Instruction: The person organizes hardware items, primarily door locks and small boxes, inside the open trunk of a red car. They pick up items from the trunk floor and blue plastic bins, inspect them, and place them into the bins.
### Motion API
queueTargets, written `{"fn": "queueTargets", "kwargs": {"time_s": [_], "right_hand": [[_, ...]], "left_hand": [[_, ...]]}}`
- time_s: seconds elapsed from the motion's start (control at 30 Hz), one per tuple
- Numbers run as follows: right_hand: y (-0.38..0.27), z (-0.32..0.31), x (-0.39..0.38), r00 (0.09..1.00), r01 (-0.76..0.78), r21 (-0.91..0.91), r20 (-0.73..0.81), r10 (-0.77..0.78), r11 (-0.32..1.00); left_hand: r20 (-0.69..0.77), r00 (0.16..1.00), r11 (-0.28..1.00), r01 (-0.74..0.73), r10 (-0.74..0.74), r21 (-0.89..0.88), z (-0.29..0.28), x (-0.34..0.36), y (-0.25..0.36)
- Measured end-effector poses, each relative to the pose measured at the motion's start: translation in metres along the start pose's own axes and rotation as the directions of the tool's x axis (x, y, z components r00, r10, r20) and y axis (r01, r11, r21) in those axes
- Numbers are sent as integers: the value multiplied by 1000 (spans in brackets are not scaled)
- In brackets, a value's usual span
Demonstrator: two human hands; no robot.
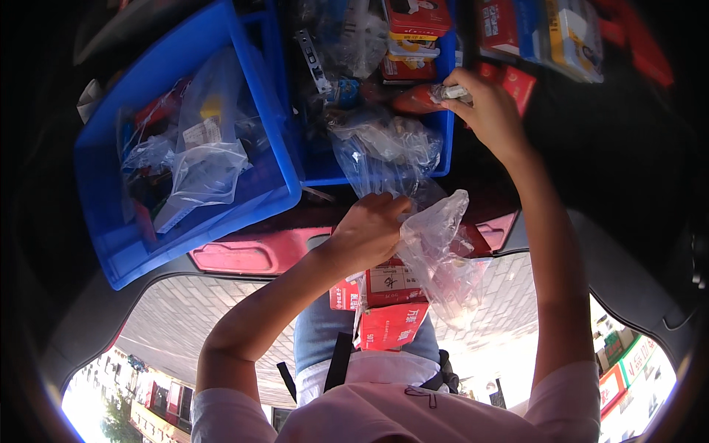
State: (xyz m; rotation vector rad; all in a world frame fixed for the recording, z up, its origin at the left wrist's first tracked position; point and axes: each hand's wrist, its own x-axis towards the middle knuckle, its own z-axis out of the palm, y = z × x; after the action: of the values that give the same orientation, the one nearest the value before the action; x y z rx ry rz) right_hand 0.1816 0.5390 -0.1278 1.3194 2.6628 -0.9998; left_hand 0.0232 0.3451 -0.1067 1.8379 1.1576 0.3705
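Note:
My left hand (373, 230) is closed on a crumpled clear plastic bag (436, 247), which hangs over an open red cardboard box (391, 325) in front of my legs. Another clear bag (388, 148) lies just beyond that hand, partly inside the blue bin (446, 148). At the bin's right rim, my right hand (484, 111) pinches a small pale, bunched piece (454, 92). Next to its fingertips is a red bundle (417, 100), apparently wrapped in plastic; I cannot make out its contents.
A second blue bin (277, 166) stands tilted at the left, holding plastic bags and mixed small items. Red boxes (417, 18) and a perforated metal strip (314, 63) lie in the far bin. Packs (572, 37) sit at the far right. A pinkish-red vehicle sill (255, 255) runs below.

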Motion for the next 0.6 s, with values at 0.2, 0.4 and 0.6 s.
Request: {"fn": "queueTargets", "kwargs": {"time_s": [0.2,0.4,0.6], "right_hand": [[-28,-9,-25,997,49,-70,-63,-54,996],[-29,-28,-8,995,-97,84,-3,97,992],[0,-15,32,998,29,-125,-47,-35,992]], "left_hand": [[-222,975,953,-75,9,-292,19,4,24],[-85,984,975,-170,159,-140,37,43,48],[-343,936,996,-60,81,70,50,69,52]]}}
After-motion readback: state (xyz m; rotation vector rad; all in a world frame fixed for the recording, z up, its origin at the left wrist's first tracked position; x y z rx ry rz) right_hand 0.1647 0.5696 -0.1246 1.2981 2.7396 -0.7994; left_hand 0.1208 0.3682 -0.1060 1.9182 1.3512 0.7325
